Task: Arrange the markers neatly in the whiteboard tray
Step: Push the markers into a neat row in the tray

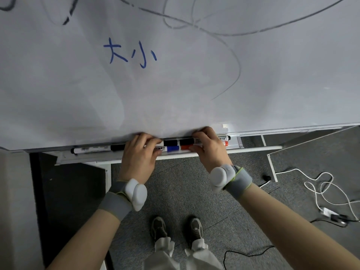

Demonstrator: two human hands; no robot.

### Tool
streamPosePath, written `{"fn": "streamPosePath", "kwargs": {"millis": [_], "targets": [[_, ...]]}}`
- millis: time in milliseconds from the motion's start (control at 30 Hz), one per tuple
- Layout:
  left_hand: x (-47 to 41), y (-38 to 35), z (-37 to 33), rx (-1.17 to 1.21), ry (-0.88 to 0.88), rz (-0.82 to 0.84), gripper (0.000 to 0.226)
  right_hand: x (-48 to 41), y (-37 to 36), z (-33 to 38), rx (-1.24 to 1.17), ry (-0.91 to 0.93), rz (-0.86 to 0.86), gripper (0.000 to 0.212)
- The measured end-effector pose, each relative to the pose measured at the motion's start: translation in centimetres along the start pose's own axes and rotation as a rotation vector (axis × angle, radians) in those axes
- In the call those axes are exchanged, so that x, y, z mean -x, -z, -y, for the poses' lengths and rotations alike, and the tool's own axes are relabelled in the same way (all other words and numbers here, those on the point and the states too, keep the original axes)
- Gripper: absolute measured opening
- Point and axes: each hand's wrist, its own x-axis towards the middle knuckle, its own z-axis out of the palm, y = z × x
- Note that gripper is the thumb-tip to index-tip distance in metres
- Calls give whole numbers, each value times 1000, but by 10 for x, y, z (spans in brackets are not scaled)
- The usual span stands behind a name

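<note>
Several white-barrelled markers lie lengthwise in the grey whiteboard tray (64,158). A black-capped marker (93,149) lies at the left end. In the middle sit a blue-capped marker (172,148), a red-capped marker (186,147) and two black caps (170,142) behind them. My left hand (140,154) rests over the markers left of centre, fingers curled on the blue-capped marker's barrel. Over the right part of the tray, my right hand (209,148) has its fingers closed on the red-capped marker's barrel. Marker ends (226,140) stick out beyond it.
The whiteboard (175,84) carries blue characters and grey scribbles. Below are grey carpet, my shoes (175,228), a white cable (321,188) and a charger on the right, and a dark panel at the left. Both wrists wear grey bands with white devices.
</note>
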Motion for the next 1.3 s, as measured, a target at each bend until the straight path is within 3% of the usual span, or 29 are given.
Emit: {"fn": "streamPosePath", "kwargs": {"millis": [400, 733, 933, 1300], "targets": [[7, 10, 12, -9, 42, -61, 26, 1, 1, 8, 10, 39, -19, 30], [38, 34, 62, -41, 217, -157, 18, -1, -8, 25, 8, 110, -32, 29], [40, 34, 67, -15, 223, -168, 23, -2, -17, 42, 53, 204, -57, 20], [41, 32, 79, 7, 250, -181, 16, 1, -43, 60, 24, 285, 51, 19]]}}
